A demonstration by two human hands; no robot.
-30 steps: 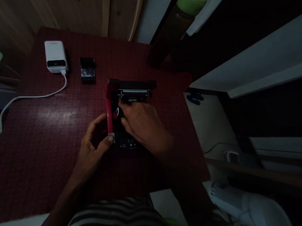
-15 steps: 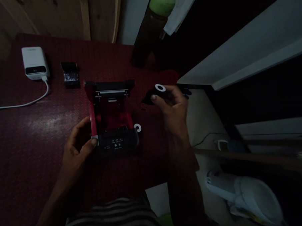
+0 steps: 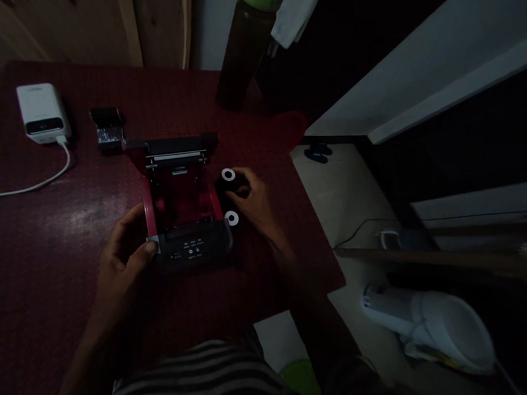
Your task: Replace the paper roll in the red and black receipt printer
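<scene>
Dim room, red-patterned desk (image 3: 73, 229). Left hand (image 3: 124, 256) curled around open red-and-black printer (image 3: 180, 207), gripping its near left corner. Right hand (image 3: 255, 203) closed on dark roll (image 3: 230, 181) just right of printer; second roll (image 3: 232, 218) beneath its fingers.

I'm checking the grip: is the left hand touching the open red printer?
Touching. The head view shows the left hand wrapped on the red printer's left front corner, its thumb lying on the grey corner with no gap visible.
</scene>
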